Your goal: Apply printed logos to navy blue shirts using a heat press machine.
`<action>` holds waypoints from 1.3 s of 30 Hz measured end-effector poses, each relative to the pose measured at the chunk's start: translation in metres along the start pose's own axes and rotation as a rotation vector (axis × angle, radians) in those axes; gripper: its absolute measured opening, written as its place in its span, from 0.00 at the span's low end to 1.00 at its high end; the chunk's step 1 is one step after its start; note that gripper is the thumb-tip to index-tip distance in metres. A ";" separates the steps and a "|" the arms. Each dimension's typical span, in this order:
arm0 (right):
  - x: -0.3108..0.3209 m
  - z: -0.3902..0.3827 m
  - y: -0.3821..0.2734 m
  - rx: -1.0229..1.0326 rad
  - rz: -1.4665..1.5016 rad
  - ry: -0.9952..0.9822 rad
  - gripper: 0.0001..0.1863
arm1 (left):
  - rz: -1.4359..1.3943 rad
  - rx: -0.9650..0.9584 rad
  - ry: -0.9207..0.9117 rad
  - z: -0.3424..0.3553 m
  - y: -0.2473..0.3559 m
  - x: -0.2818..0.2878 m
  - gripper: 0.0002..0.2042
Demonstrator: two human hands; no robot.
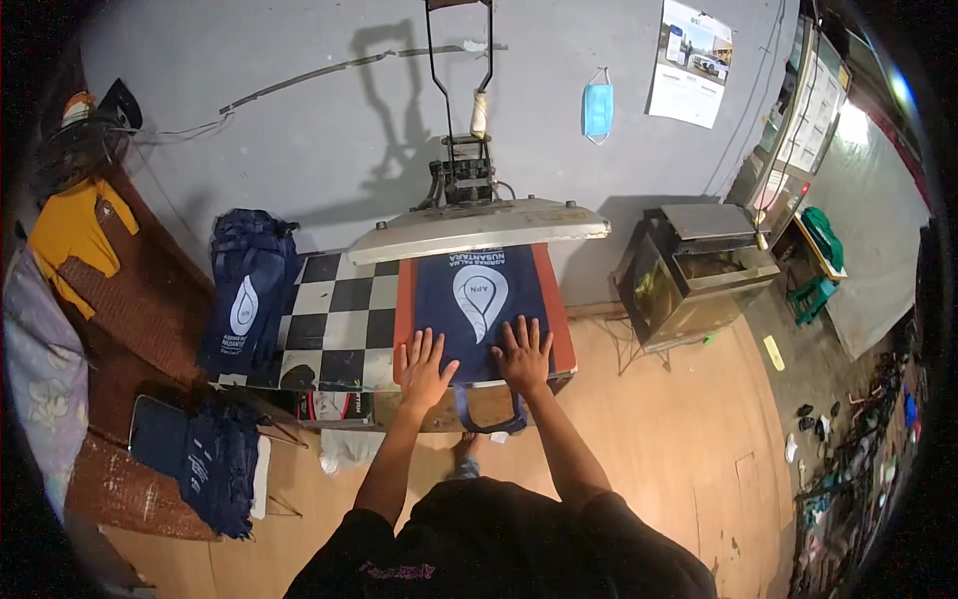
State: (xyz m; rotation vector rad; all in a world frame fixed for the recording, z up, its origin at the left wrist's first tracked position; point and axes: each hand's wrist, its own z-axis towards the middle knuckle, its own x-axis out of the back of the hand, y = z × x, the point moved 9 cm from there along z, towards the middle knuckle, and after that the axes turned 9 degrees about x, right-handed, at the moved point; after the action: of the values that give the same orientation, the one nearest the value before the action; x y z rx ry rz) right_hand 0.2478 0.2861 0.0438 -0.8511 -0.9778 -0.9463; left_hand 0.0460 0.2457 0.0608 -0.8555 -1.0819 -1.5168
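A navy blue tote bag (439, 299) with a white leaf-shaped print lies on the reddish-brown bed (562, 339) of a heat press. Its handle (492, 424) hangs over the front edge toward me. My left hand (426, 371) rests flat on the bag's near left corner, fingers spread. On the near right corner my right hand (523, 357) lies flat in the same way. Above the bag's far end is the raised metal upper plate (484, 228) of the press, which hides that end.
Left on the checkered table (334, 324) sits a pile of navy bags (249, 290). More navy bags (215, 464) lie on a low stand nearer me. A glass tank (689, 280) stands right of the press. A blue face mask (598, 110) hangs on the wall.
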 end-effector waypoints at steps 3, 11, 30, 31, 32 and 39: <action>0.003 0.003 0.002 0.003 -0.007 0.022 0.33 | -0.001 0.005 -0.006 0.007 0.002 -0.003 0.31; 0.071 0.017 -0.024 0.075 0.173 0.261 0.28 | -0.045 0.046 -0.191 0.019 -0.005 0.004 0.32; 0.450 0.279 -0.091 0.653 0.248 0.931 0.15 | -0.356 -0.391 0.025 0.205 0.140 0.272 0.22; 0.456 0.304 -0.091 0.621 0.206 0.931 0.16 | -0.379 -0.323 -0.116 0.218 0.134 0.253 0.23; 0.460 0.330 -0.090 0.583 0.168 0.927 0.17 | -0.376 -0.334 -0.109 0.224 0.130 0.251 0.23; 0.477 0.497 -0.089 0.423 -0.282 0.947 0.23 | -0.607 -0.300 -0.255 0.238 0.128 0.255 0.26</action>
State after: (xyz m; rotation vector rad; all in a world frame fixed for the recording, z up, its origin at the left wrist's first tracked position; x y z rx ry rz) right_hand 0.1457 0.5812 0.6648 0.1336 -0.4257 -1.1547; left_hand 0.1142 0.3772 0.4011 -0.9981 -1.4050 -2.1572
